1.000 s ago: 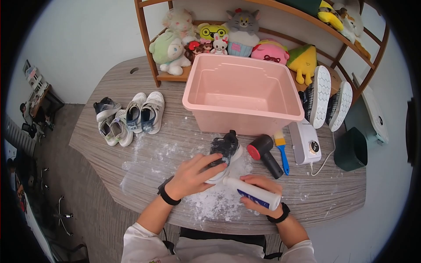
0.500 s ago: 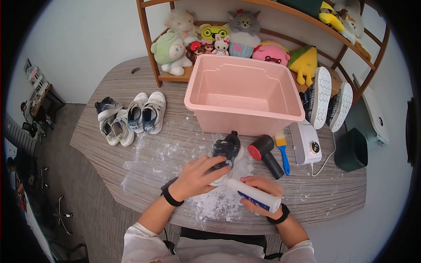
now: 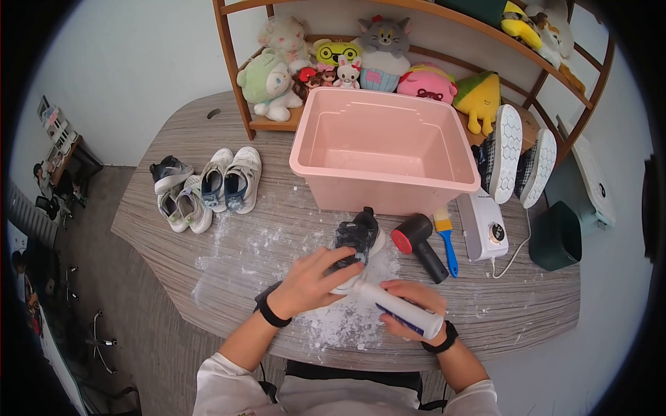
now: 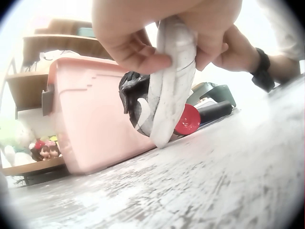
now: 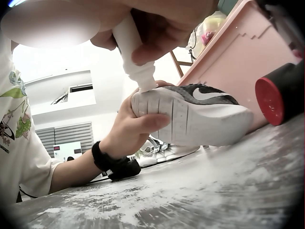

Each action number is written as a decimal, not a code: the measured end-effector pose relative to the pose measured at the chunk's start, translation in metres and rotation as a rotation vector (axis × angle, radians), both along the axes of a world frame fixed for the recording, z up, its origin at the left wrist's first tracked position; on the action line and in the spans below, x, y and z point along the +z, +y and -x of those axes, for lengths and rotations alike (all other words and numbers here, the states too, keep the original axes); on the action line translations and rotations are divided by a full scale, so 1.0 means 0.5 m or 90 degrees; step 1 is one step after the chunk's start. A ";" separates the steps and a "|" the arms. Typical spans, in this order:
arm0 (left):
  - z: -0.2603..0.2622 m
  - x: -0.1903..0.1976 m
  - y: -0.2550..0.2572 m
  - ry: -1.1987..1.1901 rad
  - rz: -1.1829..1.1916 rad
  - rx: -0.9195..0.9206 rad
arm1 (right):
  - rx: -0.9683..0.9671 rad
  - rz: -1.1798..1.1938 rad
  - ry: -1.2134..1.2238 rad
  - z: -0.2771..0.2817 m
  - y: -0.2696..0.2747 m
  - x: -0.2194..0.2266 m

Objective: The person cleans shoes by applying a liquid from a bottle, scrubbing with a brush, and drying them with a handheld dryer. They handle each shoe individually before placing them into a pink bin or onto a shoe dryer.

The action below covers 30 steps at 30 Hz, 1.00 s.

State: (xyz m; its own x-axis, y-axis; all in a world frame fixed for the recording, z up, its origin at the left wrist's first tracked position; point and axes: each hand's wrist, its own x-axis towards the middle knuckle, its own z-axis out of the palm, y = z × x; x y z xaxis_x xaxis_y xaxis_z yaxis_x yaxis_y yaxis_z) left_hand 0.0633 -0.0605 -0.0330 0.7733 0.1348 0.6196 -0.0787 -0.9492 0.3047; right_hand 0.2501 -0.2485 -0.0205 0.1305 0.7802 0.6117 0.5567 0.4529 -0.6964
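A black shoe with a white sole (image 3: 355,239) is gripped around its toe by my left hand (image 3: 305,283). In the right wrist view the shoe (image 5: 190,117) lies tilted on its side, the left thumb on its sole. My right hand (image 3: 416,305) holds a white bottle with a blue label (image 3: 406,310). The bottle's tip (image 5: 147,85) touches the toe end of the shoe, as far as the right wrist view shows. White powder (image 3: 340,322) lies on the table below both hands.
A pink bin (image 3: 388,191) stands behind the shoe. To the right are a black dryer-like tool (image 3: 420,246), a blue brush (image 3: 449,249), a white device (image 3: 483,225) and a dark green bin (image 3: 555,239). Several shoes (image 3: 243,179) stand at the left, plush toys on the shelf (image 3: 277,123).
Both hands, with the shoe and bottle, have shifted very slightly since a second ago. The bottle has rolled a little, so less of its blue label shows.
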 end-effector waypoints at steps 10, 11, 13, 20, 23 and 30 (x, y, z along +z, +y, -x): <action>-0.001 0.000 0.002 -0.025 0.085 -0.019 | -0.102 0.046 0.055 -0.027 0.018 -0.004; -0.001 0.000 0.004 -0.025 0.084 -0.018 | -0.103 0.047 0.057 -0.027 0.019 -0.005; 0.000 0.000 0.006 -0.031 0.100 -0.026 | -0.105 0.050 0.061 -0.027 0.019 -0.006; 0.002 -0.006 0.010 -0.036 0.132 -0.018 | -0.189 0.154 0.201 -0.035 0.031 -0.019; 0.003 -0.007 0.012 -0.031 0.135 -0.017 | -0.216 0.148 0.193 -0.033 0.033 -0.013; 0.002 -0.010 0.015 -0.041 0.131 -0.007 | -0.157 0.096 0.068 -0.036 0.036 -0.014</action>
State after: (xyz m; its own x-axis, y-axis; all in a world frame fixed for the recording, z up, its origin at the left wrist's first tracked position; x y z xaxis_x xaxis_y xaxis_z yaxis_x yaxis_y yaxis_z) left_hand 0.0623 -0.0529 -0.0380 0.7349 0.2554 0.6283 -0.1150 -0.8661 0.4865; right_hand 0.2678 -0.2307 -0.0274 0.3841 0.7979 0.4646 0.5576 0.2006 -0.8055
